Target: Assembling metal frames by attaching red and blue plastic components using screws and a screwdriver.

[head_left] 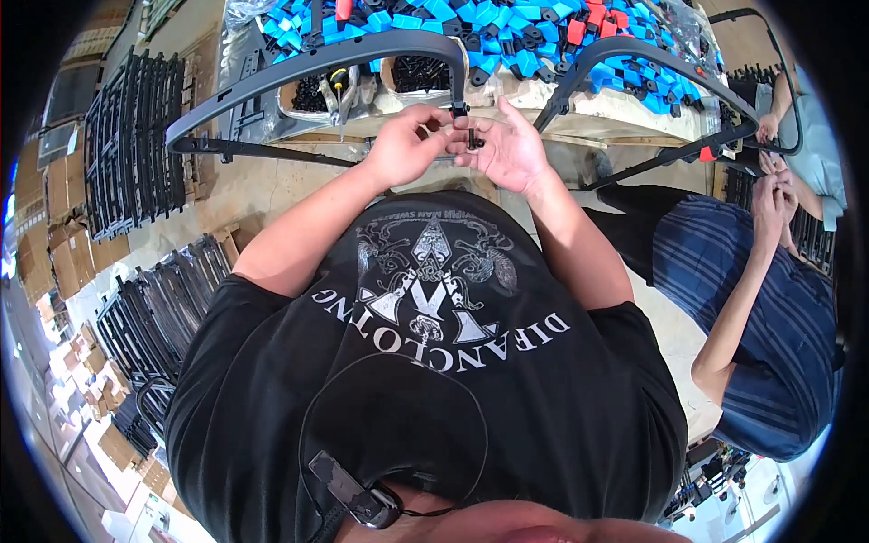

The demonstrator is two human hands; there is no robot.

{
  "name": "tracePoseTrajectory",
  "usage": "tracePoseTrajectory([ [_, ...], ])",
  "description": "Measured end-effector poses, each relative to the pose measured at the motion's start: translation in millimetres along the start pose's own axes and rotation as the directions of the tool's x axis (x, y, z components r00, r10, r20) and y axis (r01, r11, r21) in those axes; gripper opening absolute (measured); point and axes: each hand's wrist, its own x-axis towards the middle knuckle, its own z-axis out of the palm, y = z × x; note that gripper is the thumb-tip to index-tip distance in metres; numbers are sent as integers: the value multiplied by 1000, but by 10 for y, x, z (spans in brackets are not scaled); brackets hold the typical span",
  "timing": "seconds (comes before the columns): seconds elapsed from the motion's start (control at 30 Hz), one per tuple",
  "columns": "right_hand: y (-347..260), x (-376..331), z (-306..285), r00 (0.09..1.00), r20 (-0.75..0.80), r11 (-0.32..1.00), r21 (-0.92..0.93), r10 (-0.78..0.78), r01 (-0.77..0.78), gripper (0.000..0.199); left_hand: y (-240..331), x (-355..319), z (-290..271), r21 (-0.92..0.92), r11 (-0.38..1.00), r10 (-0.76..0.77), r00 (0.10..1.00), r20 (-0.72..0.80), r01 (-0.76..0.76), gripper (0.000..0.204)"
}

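My left hand point(409, 143) is bent inward, its thumb and fingers brought together in a pinch just below the end of a black tube frame point(317, 60). What sits between those fingertips is too small to make out. Facing it, my right hand point(511, 152) is turned palm up with the thumb raised. A small black bolt point(475, 139) lies on its fingers, close to the left fingertips. The frame's bent end carries a small black fitting point(459, 109) right above both hands.
Blue plastic caps point(434, 13) and some red ones point(595, 14) cover the table ahead. Boxes of black screws point(421, 72) and a yellow-and-black screwdriver point(339, 81) lie at its near edge. A second black frame point(625, 45) stands right, by co-workers point(724, 262). Stacked frames point(140, 136) stand left.
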Motion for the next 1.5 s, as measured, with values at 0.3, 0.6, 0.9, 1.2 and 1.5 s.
tracePoseTrajectory([
  [0.3, 85, 44, 94, 999, 20, 999, -5, -33, 33, 80, 260, -154, -82, 453, 743, 519, 852, 74, -492, 34],
  [0.6, 238, -67, -192, 986, -103, 974, -198, -130, 108, 34, -105, 76, -828, 440, 893, 256, 908, -333, -91, 29],
  [0.9, 310, 32, -51, 984, -107, 986, -103, -141, 130, 32, 244, -14, -317, 264, 906, 304, 942, 143, -332, 32],
  [1.2, 339, 39, -14, 989, 3, 988, -49, -145, 145, 48, 391, -121, -134, 401, 763, 482, 859, 172, -507, 47],
  [1.5, 346, 49, 239, 991, 67, 989, 101, -120, 113, 72, 446, -129, -72, 542, 575, 589, 770, 246, -613, 30],
])
